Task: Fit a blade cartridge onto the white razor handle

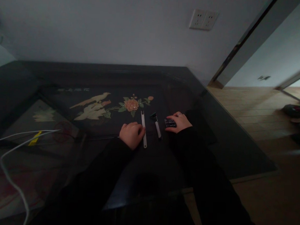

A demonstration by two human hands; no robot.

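A slim white stick (pixel 143 120), with a notch at its far end and a small hole near the other, lies on the dark glass tabletop. My left hand (pixel 131 134) is curled closed at its left side, thumb and fingertips against the middle of it. To the right lies a razor (pixel 157 128) with a dark head and a pale handle with dark edges, touched by neither hand. My right hand (pixel 180 122) pinches a small dark, shiny block (pixel 170 123) between thumb and fingers, just right of the razor. Its exact kind is too dim to tell.
Under the glass tabletop (pixel 196 105) shows a bird and flower picture (pixel 131 105). White cables (pixel 11 181) with a yellow tag (pixel 35 138) run over the left side. Behind stands a wall with sockets (pixel 203 20). Beyond the table's right edge is wooden floor (pixel 245 107).
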